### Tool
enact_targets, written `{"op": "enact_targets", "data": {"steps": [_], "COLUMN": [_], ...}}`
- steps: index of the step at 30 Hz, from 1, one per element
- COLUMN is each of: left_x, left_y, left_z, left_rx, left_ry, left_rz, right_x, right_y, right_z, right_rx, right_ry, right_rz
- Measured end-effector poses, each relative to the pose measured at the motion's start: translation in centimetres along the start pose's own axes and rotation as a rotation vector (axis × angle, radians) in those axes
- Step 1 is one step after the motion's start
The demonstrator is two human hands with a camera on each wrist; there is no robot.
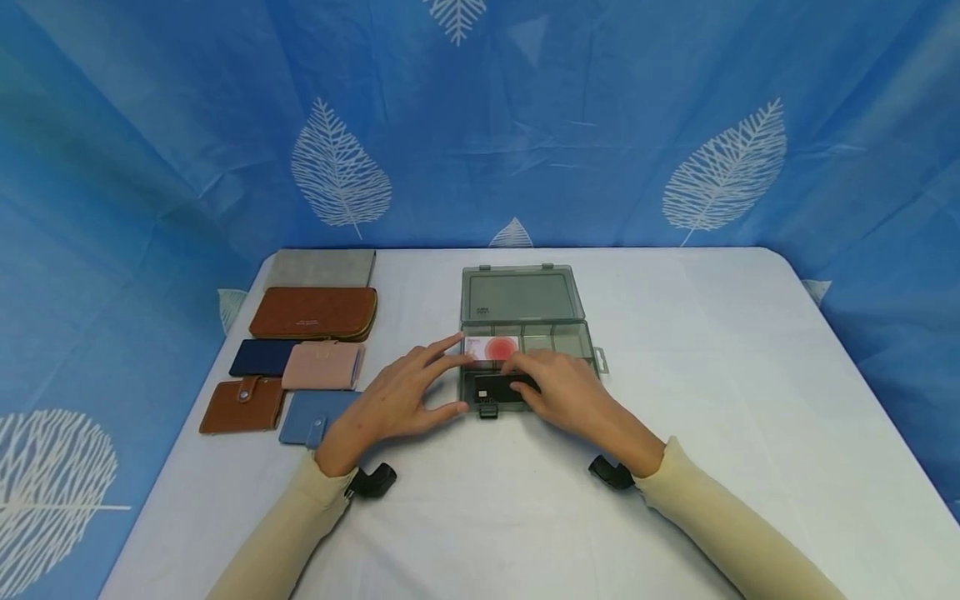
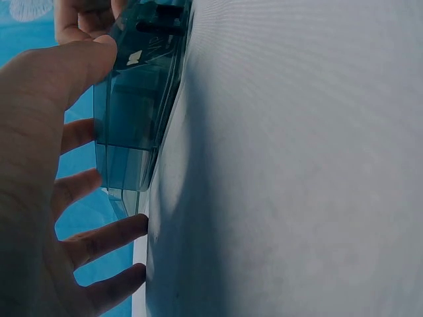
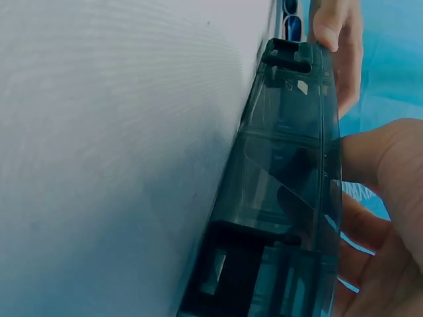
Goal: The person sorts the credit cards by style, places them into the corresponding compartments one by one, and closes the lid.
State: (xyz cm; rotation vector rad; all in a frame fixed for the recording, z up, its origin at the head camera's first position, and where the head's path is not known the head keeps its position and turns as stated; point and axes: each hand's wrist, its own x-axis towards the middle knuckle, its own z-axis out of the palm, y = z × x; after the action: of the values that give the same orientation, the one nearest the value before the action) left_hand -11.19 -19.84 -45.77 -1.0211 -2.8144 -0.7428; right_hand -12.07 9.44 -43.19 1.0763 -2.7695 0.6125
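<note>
We are steadying the open clear compartment box [image 1: 525, 333] on the white surface [image 1: 712, 375] with our left hand [image 1: 393, 400], fingers straight against its side, while our right hand [image 1: 573, 392] is pressing a black card [image 1: 498, 387] into the front compartment with relaxed fingers.

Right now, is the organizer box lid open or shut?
Open. The lid lies folded back flat on the table behind the organizer box, whose compartments are exposed, a red-and-white card visible inside.
</note>
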Motion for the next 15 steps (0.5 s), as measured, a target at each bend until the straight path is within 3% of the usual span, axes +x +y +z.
{"op": "enact_targets", "data": {"steps": [8, 15], "left_x": [0.13, 0.33], "left_y": [-0.17, -0.29], "left_z": [-0.20, -0.35], "left_rx": [-0.003, -0.008], "left_ry": [-0.007, -0.009], "left_rz": [0.004, 0.008], "right_x": [0.13, 0.14], "right_y": [-0.13, -0.56], "right_z": [0.20, 0.34], "right_rx": [-0.086, -0.108], "right_ry": [0.049, 0.053], "right_rz": [-0.102, -0.098]}}
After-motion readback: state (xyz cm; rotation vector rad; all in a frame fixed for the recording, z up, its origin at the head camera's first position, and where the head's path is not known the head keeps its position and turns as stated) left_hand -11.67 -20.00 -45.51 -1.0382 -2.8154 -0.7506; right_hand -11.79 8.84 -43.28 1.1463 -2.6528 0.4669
